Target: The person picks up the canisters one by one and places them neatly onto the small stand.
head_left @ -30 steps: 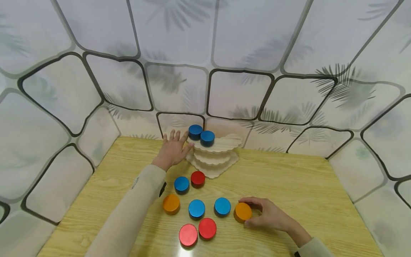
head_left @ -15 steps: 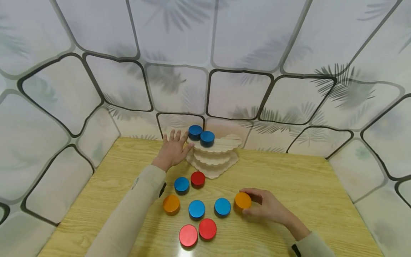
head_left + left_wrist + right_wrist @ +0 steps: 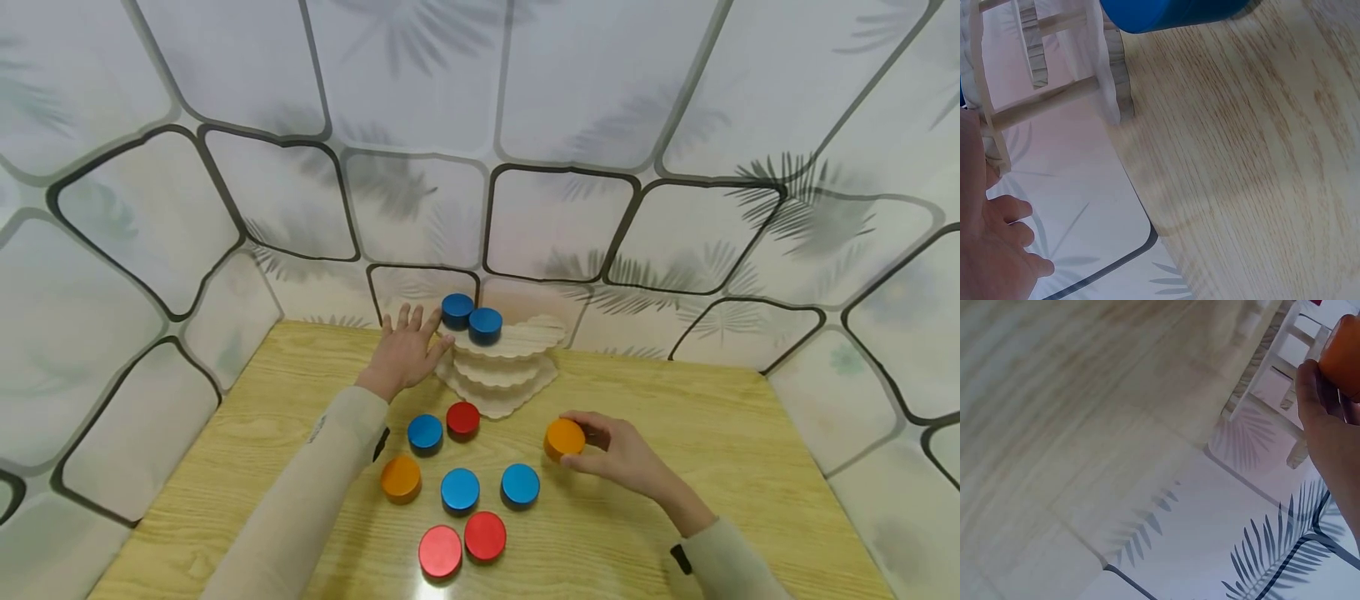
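Note:
My right hand point(image 3: 626, 458) grips an orange round block point(image 3: 564, 440) between thumb and fingers, right of the loose blocks. In the right wrist view this orange block point(image 3: 1342, 357) overlaps the stand's side. My left hand point(image 3: 402, 354), fingers spread and mostly straight, rests at the left edge of a pale wooden tiered stand point(image 3: 517, 340) with wavy-edged boards. Two dark blue round blocks point(image 3: 486, 326) sit side by side on the stand's top board, close to the left fingertips. In the left wrist view my left hand point(image 3: 994, 250) touches the end of the top board.
On the wooden table point(image 3: 675, 417), several round blocks stand in front of the stand: blue point(image 3: 460, 490), red point(image 3: 462, 420), another red one point(image 3: 485, 536) and orange point(image 3: 401, 478). A leaf-patterned wall covering point(image 3: 558, 221) rises behind the stand and along both sides.
My right hand has carried the orange block away from me, past the nearby blue block and closer to the stand. My left hand stays at the stand's left edge.

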`<action>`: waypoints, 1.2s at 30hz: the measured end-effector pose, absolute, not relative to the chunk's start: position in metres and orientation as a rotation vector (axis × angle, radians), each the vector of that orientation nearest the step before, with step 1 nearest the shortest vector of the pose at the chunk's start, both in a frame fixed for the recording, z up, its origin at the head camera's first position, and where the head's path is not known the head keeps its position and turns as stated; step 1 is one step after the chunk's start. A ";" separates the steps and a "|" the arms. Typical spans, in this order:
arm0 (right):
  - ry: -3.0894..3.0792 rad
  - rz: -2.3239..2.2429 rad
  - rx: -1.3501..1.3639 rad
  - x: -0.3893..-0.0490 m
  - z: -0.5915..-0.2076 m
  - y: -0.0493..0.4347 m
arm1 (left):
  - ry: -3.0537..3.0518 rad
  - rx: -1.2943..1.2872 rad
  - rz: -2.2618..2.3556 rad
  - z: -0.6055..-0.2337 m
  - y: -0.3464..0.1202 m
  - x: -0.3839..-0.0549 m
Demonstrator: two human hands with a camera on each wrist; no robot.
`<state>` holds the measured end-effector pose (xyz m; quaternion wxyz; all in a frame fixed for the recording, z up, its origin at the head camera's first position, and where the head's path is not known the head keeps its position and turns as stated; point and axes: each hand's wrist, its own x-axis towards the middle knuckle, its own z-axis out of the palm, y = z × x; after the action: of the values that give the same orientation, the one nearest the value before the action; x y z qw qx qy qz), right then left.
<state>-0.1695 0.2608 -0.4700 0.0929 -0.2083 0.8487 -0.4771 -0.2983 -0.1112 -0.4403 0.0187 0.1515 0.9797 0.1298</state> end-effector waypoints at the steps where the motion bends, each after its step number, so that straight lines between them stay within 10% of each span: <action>1: 2.531 -1.416 -0.623 -0.171 -0.469 0.261 | 3.040 0.471 0.402 -0.440 -0.111 -0.298; 36: 2.678 -1.476 -0.513 -0.246 -0.418 0.217 | 3.058 0.472 0.414 -0.441 -0.110 -0.299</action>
<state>-0.2464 0.2169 -0.4183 0.0204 -0.1654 0.8636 -0.4759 -0.2991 -0.1105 -0.4409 0.0098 0.1512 0.9795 0.1326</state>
